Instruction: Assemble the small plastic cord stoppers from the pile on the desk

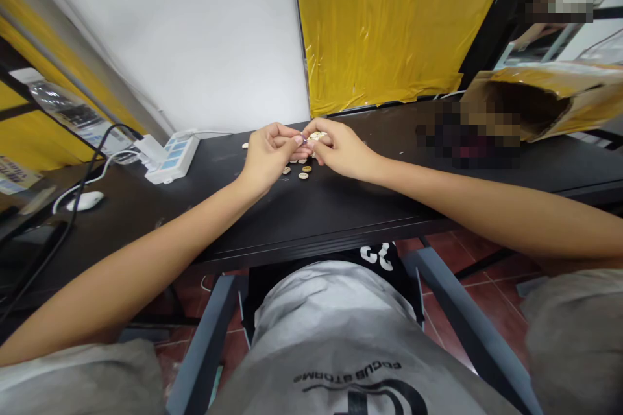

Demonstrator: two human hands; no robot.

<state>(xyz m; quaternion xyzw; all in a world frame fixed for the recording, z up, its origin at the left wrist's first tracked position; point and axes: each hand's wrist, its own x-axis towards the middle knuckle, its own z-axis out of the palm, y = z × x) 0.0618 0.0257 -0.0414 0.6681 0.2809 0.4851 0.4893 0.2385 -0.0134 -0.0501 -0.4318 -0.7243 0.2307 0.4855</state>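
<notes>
Between left grip [269,154] and right grip [339,150], both pinching it, sits a tiny purplish piece [305,141].

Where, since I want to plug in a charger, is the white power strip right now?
In the head view, the white power strip sits left of centre on the black table, near the white panel, between the plastic bottle and the left hand.

Two hands [265,159] and at least three buttons [304,176] at centre; one bottle [73,107], upper left; one box [586,104], upper right.
</notes>
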